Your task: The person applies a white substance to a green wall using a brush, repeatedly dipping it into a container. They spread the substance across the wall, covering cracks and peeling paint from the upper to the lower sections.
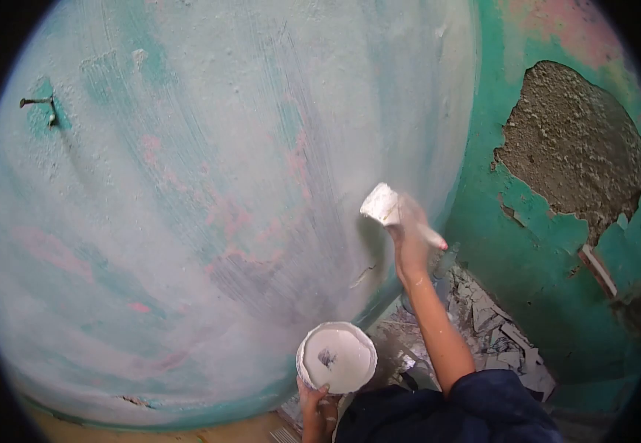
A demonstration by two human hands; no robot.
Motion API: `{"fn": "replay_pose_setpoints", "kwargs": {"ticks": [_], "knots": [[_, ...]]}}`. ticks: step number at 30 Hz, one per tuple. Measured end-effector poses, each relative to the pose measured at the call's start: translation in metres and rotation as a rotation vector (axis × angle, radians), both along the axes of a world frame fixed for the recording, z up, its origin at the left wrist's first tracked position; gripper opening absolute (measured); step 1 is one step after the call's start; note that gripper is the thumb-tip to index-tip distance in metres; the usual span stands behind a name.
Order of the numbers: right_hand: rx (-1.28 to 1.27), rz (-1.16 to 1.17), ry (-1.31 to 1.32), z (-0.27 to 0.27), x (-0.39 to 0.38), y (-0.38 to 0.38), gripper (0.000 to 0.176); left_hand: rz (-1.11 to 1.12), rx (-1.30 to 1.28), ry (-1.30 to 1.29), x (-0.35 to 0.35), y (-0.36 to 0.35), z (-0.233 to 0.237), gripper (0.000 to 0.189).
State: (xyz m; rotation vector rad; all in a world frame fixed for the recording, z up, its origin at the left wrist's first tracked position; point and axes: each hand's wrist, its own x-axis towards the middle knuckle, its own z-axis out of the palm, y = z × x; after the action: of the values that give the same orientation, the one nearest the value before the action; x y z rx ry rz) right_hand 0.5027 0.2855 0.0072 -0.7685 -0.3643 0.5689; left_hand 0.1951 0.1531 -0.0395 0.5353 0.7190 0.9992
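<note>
Paintbrush (382, 204) in the blurry right grip (410, 235), exact finger placement unclear.

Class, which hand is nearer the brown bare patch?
Right: the right hand, gripping the brush, is below-left of the bare patch in view; the left hand, supporting the tub, is lower and farther left.

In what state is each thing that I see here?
Brush: head coated white, held in right hand
Bucket: uncovered, whitish liquid inside, held in left hand
Left wall: unevenly whitened, green and pink showing through
Right wall: green, surface broken away in one large patch
Nail: sticking out of left wall
Debris: broken, scattered
</note>
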Motion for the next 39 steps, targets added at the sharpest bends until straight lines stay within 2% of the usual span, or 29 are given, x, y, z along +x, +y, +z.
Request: {"fn": "replay_pose_setpoints", "kwargs": {"ticks": [3,5,6,9,10,11,13,16,18,20,21,23,24,26,27,28,30,32,33,35,36,38,39], "knots": [[-0.074,-0.058,0.038,-0.075,-0.008,0.017,0.040,0.008,-0.021,0.026,-0.017,0.013,-0.001,0.081],[-0.138,-0.098,0.030,-0.129,-0.013,0.016,0.039,0.059,-0.039,0.069,-0.039,0.019,-0.029,0.082],[-0.206,-0.128,-0.003,-0.155,-0.011,0.018,0.038,0.067,-0.091,0.113,-0.050,0.028,-0.061,0.081],[-0.315,-0.198,-0.038,-0.163,-0.012,0.015,0.039,-0.016,-0.096,0.155,-0.057,0.036,-0.056,0.079],[-0.392,-0.225,-0.097,-0.159,-0.006,0.015,0.033,-0.031,-0.127,0.132,-0.059,0.036,-0.052,0.077],[-0.393,-0.240,-0.097,-0.146,0.001,0.019,0.033,-0.045,-0.127,0.131,-0.058,0.038,-0.044,0.077],[-0.594,-0.432,-0.449,-0.112,0.020,0.030,0.031,-0.118,-0.111,0.122,-0.054,0.042,-0.027,0.077],[-0.444,-0.593,-0.610,0.031,0.021,0.031,0.026,-0.243,-0.081,0.132,-0.059,0.040,-0.013,0.074],[-0.171,-0.445,-0.530,0.104,0.021,0.030,0.027,-0.270,-0.065,0.117,-0.065,0.045,-0.028,0.073],[-0.055,-0.443,-0.523,0.138,0.029,0.039,0.030,-0.300,-0.049,0.101,-0.065,0.050,-0.032,0.072],[-0.059,-0.456,-0.521,0.136,0.027,0.039,0.030,-0.296,-0.083,0.111,-0.064,0.050,-0.027,0.072],[0.155,-0.389,-0.488,0.122,0.023,0.043,0.032,-0.299,-0.113,0.120,-0.066,0.052,-0.033,0.072],[0.090,-0.333,-0.431,0.100,0.014,0.041,0.035,-0.314,-0.110,0.135,-0.069,0.054,-0.042,0.072],[0.113,-0.287,-0.215,0.027,0.005,0.047,0.035,-0.330,-0.108,0.152,-0.076,0.056,-0.050,0.073],[0.020,-0.314,-0.255,-0.033,0.009,0.046,0.040,-0.375,-0.167,0.274,-0.079,0.049,-0.054,0.057],[-0.016,-0.325,-0.178,-0.078,0.003,0.044,0.039,-0.424,-0.221,0.398,-0.081,0.051,-0.052,0.045],[-0.178,-0.370,-0.157,-0.172,-0.004,0.037,0.036,-0.370,-0.248,0.311,-0.083,0.047,-0.047,0.049],[-0.237,-0.315,-0.042,-0.207,-0.016,0.022,0.034,-0.319,-0.274,0.224,-0.083,0.046,-0.053,0.053],[-0.235,-0.321,-0.038,-0.212,-0.011,0.019,0.034,-0.286,-0.270,0.238,-0.084,0.047,-0.061,0.053],[-0.625,-0.419,-0.323,-0.211,-0.001,0.014,0.030,-0.247,-0.266,0.259,-0.084,0.041,-0.061,0.053],[-0.829,-0.535,-0.452,-0.179,0.001,0.015,0.031,-0.242,-0.261,0.245,-0.081,0.041,-0.059,0.054],[-0.823,-0.519,-0.483,-0.130,0.013,0.024,0.033,-0.240,-0.256,0.231,-0.083,0.043,-0.063,0.055],[-0.816,-0.550,-0.561,-0.097,0.019,0.028,0.034,-0.330,-0.227,0.151,-0.090,0.048,-0.075,0.055]]}}
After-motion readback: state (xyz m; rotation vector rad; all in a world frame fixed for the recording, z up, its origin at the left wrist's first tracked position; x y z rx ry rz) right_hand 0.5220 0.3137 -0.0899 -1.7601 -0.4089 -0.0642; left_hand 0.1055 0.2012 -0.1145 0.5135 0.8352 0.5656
